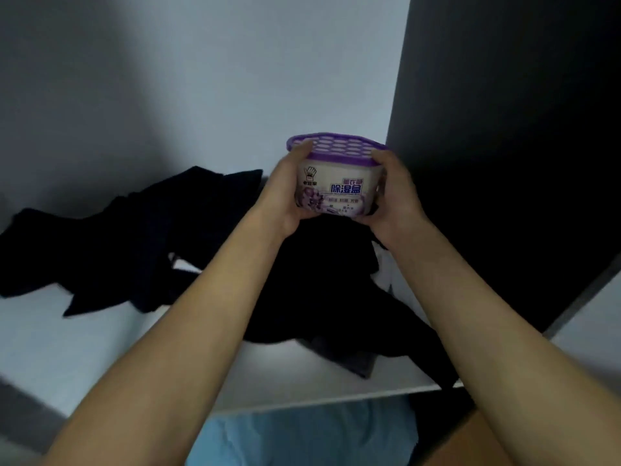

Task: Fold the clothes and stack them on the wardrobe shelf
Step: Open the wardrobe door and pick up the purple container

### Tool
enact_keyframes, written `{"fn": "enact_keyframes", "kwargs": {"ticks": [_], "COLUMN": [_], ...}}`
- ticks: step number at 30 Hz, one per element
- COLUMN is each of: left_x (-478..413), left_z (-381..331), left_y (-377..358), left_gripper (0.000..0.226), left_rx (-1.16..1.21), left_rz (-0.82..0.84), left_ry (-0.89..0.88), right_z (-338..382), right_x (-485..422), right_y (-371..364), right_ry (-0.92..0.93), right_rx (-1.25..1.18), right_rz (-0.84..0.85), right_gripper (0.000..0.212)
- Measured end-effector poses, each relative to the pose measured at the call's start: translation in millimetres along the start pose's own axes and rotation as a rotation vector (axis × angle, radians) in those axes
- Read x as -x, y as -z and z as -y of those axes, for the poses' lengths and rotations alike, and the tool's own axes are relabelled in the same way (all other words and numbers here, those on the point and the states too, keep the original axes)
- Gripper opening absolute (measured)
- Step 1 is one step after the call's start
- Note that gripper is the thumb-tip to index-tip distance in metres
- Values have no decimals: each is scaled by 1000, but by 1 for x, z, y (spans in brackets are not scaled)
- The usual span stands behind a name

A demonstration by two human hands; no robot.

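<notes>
two hands | left hand [285,196] and right hand [395,196] clamp tub [339,183] between them | dark clothes [319,280] heaped on shelf [67,348] below

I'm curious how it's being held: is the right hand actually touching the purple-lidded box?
Touching. The head view shows the right hand curled round the side of the purple-lidded box, thumb at the lid's rim, with no gap.

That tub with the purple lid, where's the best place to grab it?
Grip the tub by its side walls, from left and right, as the left hand and right hand do now. It looks too wide for one hand, and the overhanging lid should stop it slipping down.
</notes>
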State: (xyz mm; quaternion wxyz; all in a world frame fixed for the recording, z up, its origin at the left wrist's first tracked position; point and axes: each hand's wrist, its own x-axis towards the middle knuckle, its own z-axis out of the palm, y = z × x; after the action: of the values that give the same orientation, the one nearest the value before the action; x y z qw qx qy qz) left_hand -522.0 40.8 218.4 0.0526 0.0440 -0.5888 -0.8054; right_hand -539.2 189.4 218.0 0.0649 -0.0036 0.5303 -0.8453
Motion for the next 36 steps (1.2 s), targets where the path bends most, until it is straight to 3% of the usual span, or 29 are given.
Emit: {"fn": "enact_keyframes", "kwargs": {"ticks": [4, 15, 21, 26, 36], "left_x": [68, 277, 411, 525, 787], "left_z": [9, 85, 127, 157, 179], "left_y": [5, 22, 60, 100, 214], "left_gripper": [33, 17, 34, 59, 49], "left_rx": [-5, 94, 155, 210, 234], "left_rz": [-186, -602, -887, -1097, -1383], "left_ry": [-46, -123, -56, -66, -207], "right_z": [-10, -91, -173, -236, -352], "right_x": [50, 171, 274, 375, 609], "right_y": [12, 29, 16, -17, -123], "right_ry": [-134, -351, -524, -676, -817], "right_rx": [-102, 91, 136, 275, 404], "right_rz": [198, 493, 630, 775, 1030], "right_gripper": [21, 27, 27, 33, 27]}}
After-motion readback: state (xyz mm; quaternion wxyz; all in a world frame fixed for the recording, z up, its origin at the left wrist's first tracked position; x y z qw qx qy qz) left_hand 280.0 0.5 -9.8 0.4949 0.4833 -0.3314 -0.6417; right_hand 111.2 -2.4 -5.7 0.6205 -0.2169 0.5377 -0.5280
